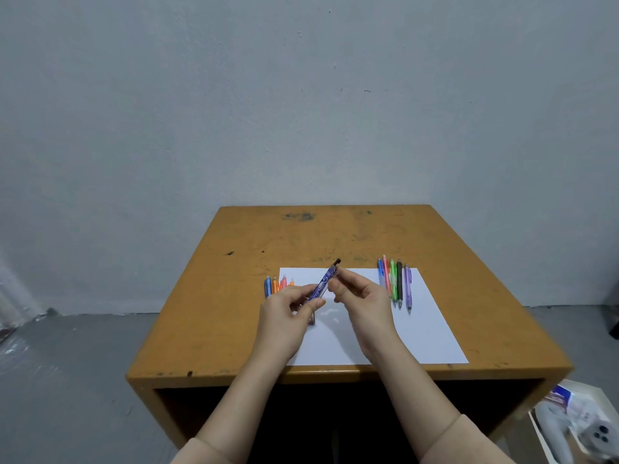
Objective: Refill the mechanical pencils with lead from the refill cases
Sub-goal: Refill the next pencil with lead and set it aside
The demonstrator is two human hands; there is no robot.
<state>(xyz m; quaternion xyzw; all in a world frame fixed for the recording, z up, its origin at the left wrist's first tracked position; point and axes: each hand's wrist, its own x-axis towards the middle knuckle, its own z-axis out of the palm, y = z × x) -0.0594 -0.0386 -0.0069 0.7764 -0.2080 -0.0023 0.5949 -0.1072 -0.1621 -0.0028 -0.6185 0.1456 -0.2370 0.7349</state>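
Judging by the layout, the refill is assessed as under way, with the lead transfer itself not yet seen. One case [324,283] is held above the paper [428,329] at the middle of the table [234,313], tilted, with its dark cap [337,261] at the far, upper end. Its lower end is gripped by the curled fingers of the left hand [288,316]; its upper part, just below the cap, is pinched by the fingertips [336,287] of the right hand [363,296]. Whether the cap is seated or loosened cannot be told.

Five pencils [398,286] are laid side by side on the right part of the paper, tips toward the person; which of them are already filled cannot be determined. A second group [275,284] of blue, orange and pink items is noted at the paper's left edge, partly hidden behind the left hand. A thin dark tip [312,319] is seen below that hand; its owner is not identified.

The case is recorded as slim, blue, printed with white markings, and capped in black.
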